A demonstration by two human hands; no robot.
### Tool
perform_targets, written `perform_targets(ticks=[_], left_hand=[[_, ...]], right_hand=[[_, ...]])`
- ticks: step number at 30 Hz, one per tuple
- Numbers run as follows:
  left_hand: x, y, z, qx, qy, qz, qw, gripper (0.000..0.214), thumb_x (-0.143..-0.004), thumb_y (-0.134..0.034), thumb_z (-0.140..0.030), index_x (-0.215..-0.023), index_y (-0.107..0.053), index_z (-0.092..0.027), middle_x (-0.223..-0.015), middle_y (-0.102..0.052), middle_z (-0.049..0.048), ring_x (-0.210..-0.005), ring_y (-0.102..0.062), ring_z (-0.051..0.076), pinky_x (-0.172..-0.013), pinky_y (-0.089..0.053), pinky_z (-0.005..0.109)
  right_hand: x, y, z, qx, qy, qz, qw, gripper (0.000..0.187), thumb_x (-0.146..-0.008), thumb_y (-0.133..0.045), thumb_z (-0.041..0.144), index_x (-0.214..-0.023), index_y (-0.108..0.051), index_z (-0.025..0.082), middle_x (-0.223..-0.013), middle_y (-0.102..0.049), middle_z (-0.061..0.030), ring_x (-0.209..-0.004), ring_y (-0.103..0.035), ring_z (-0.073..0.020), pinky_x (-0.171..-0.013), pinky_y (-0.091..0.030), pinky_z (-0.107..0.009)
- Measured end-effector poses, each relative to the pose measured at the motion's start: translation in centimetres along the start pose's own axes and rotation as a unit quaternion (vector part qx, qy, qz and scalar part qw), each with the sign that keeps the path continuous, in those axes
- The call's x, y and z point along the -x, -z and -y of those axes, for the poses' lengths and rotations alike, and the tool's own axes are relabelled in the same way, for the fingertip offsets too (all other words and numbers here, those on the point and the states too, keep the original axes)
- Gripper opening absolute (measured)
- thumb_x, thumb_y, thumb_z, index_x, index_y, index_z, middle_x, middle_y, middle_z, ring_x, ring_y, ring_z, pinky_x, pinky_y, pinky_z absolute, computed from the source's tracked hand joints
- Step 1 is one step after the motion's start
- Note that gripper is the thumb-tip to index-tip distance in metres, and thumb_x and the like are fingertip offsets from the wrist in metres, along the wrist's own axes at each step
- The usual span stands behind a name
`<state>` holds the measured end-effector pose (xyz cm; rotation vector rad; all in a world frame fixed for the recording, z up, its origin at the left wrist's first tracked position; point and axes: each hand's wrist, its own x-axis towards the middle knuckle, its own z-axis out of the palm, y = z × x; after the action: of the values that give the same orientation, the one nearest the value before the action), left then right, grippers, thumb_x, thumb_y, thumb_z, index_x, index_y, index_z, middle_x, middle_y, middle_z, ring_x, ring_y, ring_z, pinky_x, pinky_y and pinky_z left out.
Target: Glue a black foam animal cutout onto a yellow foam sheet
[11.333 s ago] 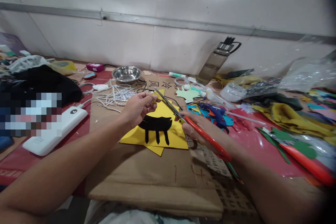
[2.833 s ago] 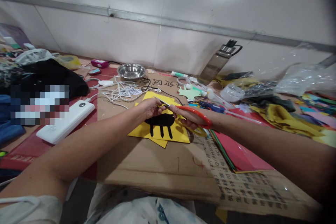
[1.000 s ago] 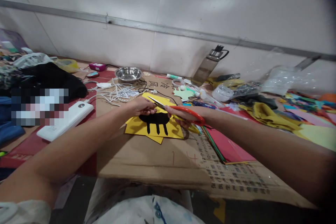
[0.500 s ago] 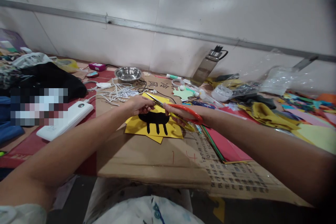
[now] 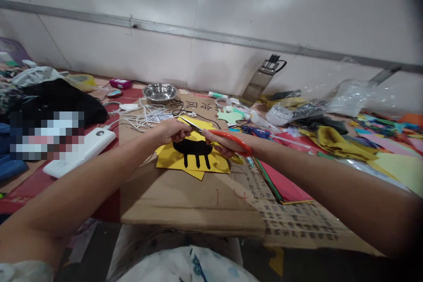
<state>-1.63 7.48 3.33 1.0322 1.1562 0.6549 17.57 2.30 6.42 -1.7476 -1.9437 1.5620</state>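
Observation:
My right hand [image 5: 222, 142] holds a pair of scissors [image 5: 238, 141] with orange-red handles, their metal blades pointing left and away from me. At the blade tips, my left hand [image 5: 175, 130] is closed in a pinch. Whatever lies between its fingertips is too small to make out. Beneath both hands, overlapping sheets of yellow paper [image 5: 218, 165] rest on the cardboard [image 5: 165, 198]. On the top sheet is a black shape [image 5: 190, 149] with several pointed strips running down toward me. Part of its upper edge is hidden by my hands.
Behind the hands stand a steel bowl [image 5: 160, 91] and a tilted water bottle [image 5: 261, 83]. White cords [image 5: 139, 116] and a white power bank [image 5: 80, 151] lie left. Rightward are a green paper cut-out [image 5: 230, 116], coloured paper sheets [image 5: 286, 183] and yellow cloth [image 5: 333, 144].
Both hands stay over the yellow paper, nearly in place. The right-hand fingers have drawn the scissor handles closer together. The whole view has shifted slightly.

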Motion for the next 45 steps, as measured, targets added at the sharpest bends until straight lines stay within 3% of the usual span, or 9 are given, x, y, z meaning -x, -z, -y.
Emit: perform_targets(ticks=[8,14,24,40,45], left_hand=[[-0.9,0.7,0.4,0.029,-0.015,-0.005,0.999,0.024,-0.081,-0.060,-0.001,-0.058,-0.058,-0.009,-0.051,-0.056,0.0014,-0.037,-0.039,0.002,-0.035,-0.025,0.014],[-0.9,0.7,0.1,0.018,-0.027,-0.001,0.999,0.023,-0.080,-0.060,-0.001,-0.059,-0.059,-0.009,-0.052,-0.055,0.0020,-0.039,-0.040,0.002,-0.035,-0.025,0.014],[-0.2,0.7,-0.6,0.004,-0.033,0.015,0.999,0.023,-0.081,-0.059,0.000,-0.059,-0.058,-0.009,-0.048,-0.051,-0.0001,-0.037,-0.037,0.001,-0.034,-0.022,0.013],[-0.4,0.9,-0.4,-0.019,-0.030,0.016,0.999,0.022,-0.076,-0.061,0.000,-0.056,-0.059,-0.009,-0.049,-0.051,0.0011,-0.038,-0.036,0.002,-0.037,-0.021,0.015],[-1.4,1.6,0.5,-0.076,-0.048,0.014,0.996,0.020,-0.077,-0.060,-0.004,-0.058,-0.061,-0.012,-0.048,-0.051,0.0004,-0.038,-0.036,0.004,-0.039,-0.020,0.018]], right_hand=[[-1.0,0.4,-1.3,-0.079,0.006,0.025,0.997,0.064,-0.080,-0.033,0.083,-0.087,-0.045,0.021,-0.059,-0.031,0.0070,-0.044,-0.025,-0.0042,-0.038,-0.023,-0.014],[-1.0,0.4,-0.8,-0.128,-0.005,0.038,0.991,0.062,-0.081,-0.035,0.082,-0.087,-0.044,0.020,-0.060,-0.038,0.0050,-0.044,-0.031,-0.0051,-0.039,-0.029,-0.016],[-1.5,0.2,-1.1,-0.079,0.028,0.023,0.996,0.066,-0.077,-0.033,0.085,-0.088,-0.044,0.021,-0.059,-0.034,0.0058,-0.044,-0.027,-0.0049,-0.038,-0.026,-0.015],[-0.3,-0.4,-0.4,-0.106,-0.023,0.014,0.994,0.059,-0.085,-0.029,0.079,-0.085,-0.041,0.021,-0.055,-0.024,0.0091,-0.041,-0.018,-0.0037,-0.036,-0.018,-0.013],[-0.3,-0.2,-0.3,-0.086,-0.030,-0.018,0.996,0.060,-0.086,-0.027,0.078,-0.084,-0.043,0.020,-0.056,-0.029,0.0072,-0.042,-0.022,-0.0038,-0.037,-0.021,-0.013]])
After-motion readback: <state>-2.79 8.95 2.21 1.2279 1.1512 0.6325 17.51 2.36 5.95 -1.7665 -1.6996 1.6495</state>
